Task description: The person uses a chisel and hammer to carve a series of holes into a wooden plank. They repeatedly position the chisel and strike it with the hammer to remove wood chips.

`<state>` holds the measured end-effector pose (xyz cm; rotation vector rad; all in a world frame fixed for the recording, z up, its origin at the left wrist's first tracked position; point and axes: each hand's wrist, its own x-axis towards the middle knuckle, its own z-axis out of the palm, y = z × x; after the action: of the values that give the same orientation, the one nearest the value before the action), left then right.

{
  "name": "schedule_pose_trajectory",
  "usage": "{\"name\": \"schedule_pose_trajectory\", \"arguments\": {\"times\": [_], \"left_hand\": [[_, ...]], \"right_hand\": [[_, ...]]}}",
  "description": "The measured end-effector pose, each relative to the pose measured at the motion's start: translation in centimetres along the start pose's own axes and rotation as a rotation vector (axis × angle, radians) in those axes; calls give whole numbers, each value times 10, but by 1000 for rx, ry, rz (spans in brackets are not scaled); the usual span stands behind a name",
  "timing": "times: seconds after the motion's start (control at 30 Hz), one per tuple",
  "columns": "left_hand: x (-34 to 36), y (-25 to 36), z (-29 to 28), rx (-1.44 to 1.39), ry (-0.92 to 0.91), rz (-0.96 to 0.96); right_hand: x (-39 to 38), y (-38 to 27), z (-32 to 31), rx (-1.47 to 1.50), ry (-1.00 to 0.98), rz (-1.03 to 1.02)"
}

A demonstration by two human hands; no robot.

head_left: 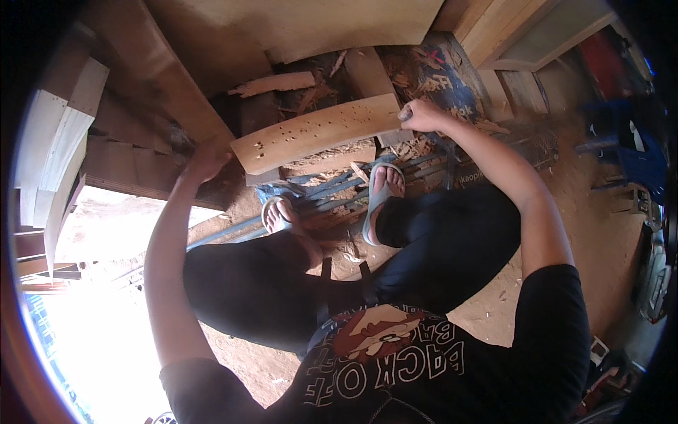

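A long tan wooden board (318, 131), dotted with many small dark holes, spans the space between my hands, above the wood scraps. My right hand (424, 115) is closed at its right end, with a small dark grey spot by the thumb that I cannot make out. At the board's left end, my left hand (207, 161) is closed against the corner. Shadow hides part of its fingers. Under the board's near edge lies another pale piece of wood (332, 159) with a rough, crumbled surface.
Splintered wood (275, 83) and chips lie beyond the board. Large wooden panels (332, 28) stand at the back. My sandalled feet (385, 187) are just below the board, beside dark pipes or rods (240, 227). Blue plastic chairs (632, 145) stand at the right.
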<state>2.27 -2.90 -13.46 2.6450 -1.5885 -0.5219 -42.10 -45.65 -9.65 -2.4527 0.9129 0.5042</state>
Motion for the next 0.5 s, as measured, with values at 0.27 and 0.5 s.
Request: {"name": "schedule_pose_trajectory", "arguments": {"times": [0.27,0.5], "left_hand": [[45,70,19,93,-64,200],[68,114,44,147,-182,196]], "right_hand": [[10,-6,15,312,30,-4],[23,2,19,-6,191,-218]]}}
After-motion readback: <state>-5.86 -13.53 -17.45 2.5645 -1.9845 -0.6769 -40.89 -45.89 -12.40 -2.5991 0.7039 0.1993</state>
